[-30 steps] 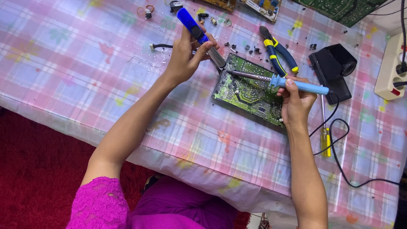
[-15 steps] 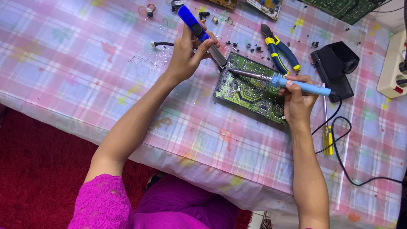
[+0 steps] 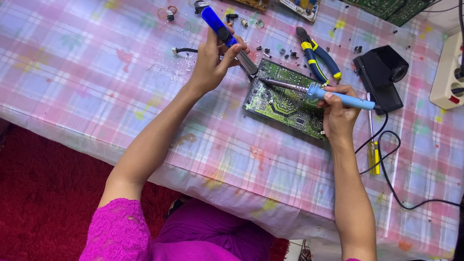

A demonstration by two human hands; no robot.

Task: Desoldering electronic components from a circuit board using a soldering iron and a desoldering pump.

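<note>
A green circuit board [image 3: 285, 104] lies flat on the plaid tablecloth [image 3: 87, 87]. My left hand [image 3: 212, 60] grips a blue desoldering pump [image 3: 227, 36], its metal tip angled down at the board's upper left corner. My right hand [image 3: 338, 116] holds a light blue soldering iron [image 3: 333, 96], its metal shaft reaching left so the tip meets the board right by the pump's tip. The iron's black cord [image 3: 386, 164] loops off to the right.
Blue and yellow pliers [image 3: 316, 55] lie behind the board, beside a black stand [image 3: 382, 77]. A yellow screwdriver [image 3: 373, 154] rests at the right, a white power strip [image 3: 449, 72] at the far right. Small parts and more boards [image 3: 304, 7] sit along the back edge. Red carpet [image 3: 34, 193] below.
Both hands and tools hold nearly the same pose over the board's corner; only the camera view shifts slightly.
</note>
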